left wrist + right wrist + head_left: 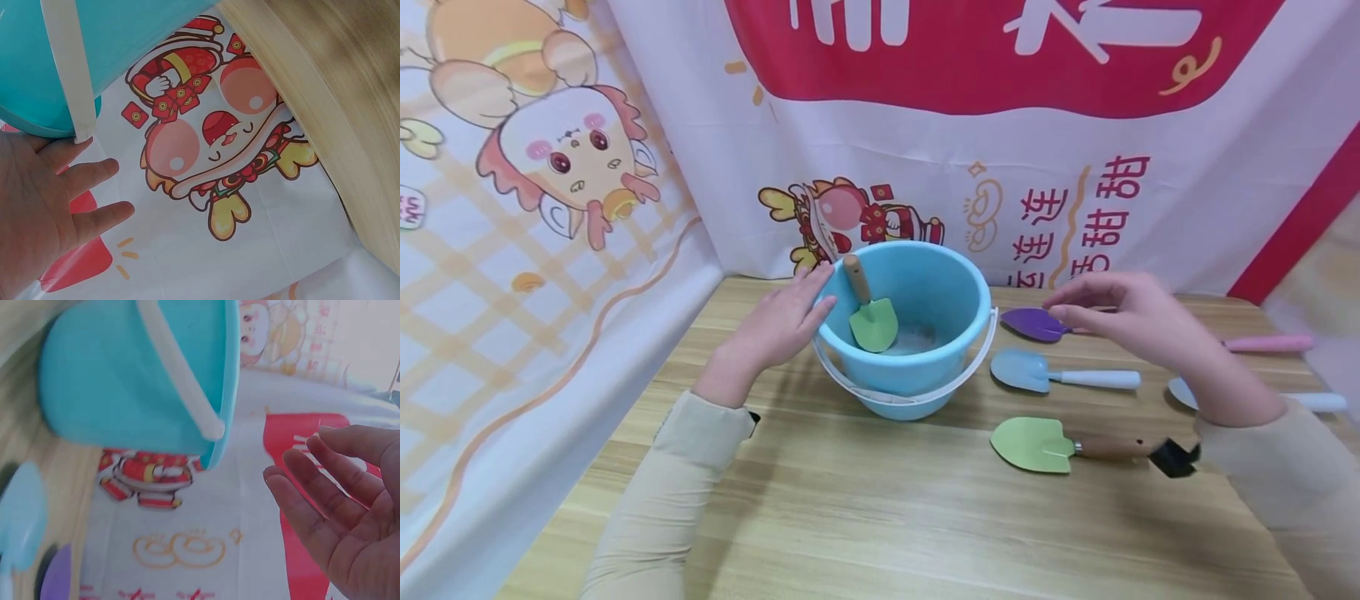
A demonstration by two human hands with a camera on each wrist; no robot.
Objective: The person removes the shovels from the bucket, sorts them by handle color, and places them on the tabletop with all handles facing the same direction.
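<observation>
A light blue bucket stands upright on the table, its white handle hanging down in front. Inside it a green trowel leans with its wooden handle up against the rim. My left hand touches the bucket's left rim with fingers extended; the left wrist view shows those fingers spread beside the rim. Above the purple trowel, right of the bucket, hovers my right hand. Its fingers are loosely bent and hold nothing in the right wrist view.
On the table's right side lie a light blue trowel, a green trowel with a wooden handle, a pink handle and another pale blue trowel partly behind my right forearm. Printed cloth hangs behind and at the left.
</observation>
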